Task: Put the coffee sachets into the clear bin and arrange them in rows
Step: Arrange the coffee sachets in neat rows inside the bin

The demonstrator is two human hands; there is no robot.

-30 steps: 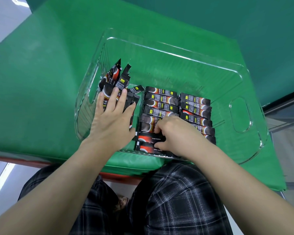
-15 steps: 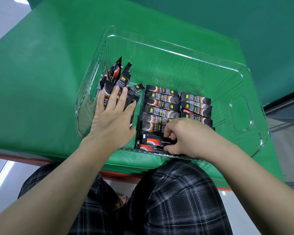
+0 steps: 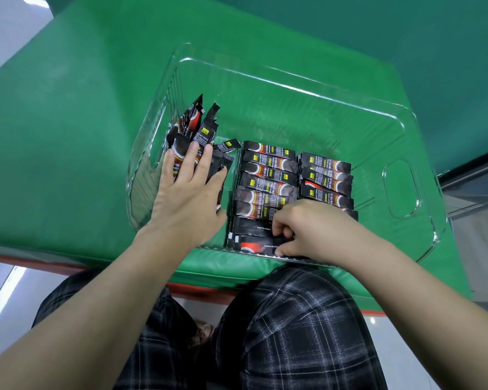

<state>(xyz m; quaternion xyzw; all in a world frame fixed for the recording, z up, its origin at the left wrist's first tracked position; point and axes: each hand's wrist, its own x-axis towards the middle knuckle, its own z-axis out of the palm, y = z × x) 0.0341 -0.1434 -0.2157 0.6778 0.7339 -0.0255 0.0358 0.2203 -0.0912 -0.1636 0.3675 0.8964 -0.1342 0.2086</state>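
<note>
We see a green padded table point(image 3: 68, 136) filling most of the view, and on it the clear bin point(image 3: 400, 190), a wide see-through tub with handle cut-outs at its left and right ends. Below the table edge are our legs in dark plaid trousers point(image 3: 293, 333).

Inside the bin, the coffee sachets are all in the near left half. The middle row point(image 3: 268, 181) is a stack of black sachets lying flat and crosswise, one behind the other, from the near wall toward the bin's middle. Just to its right lies the right row point(image 3: 326, 178), laid the same way, its near end hidden under our wrist. At the left end, a loose bundle point(image 3: 193, 128) of sachets leans tilted against the left wall, some ends sticking up.

Our left hand point(image 3: 186, 198) lies flat on that bundle, fingers straight and spread, pressing it down rather than gripping it. Our right hand point(image 3: 307, 229) is curled at the near end of the middle row, its fingertips and thumb pinching the nearest sachet point(image 3: 254, 246), the one with a red patch, which lies against the bin's near wall.
</note>
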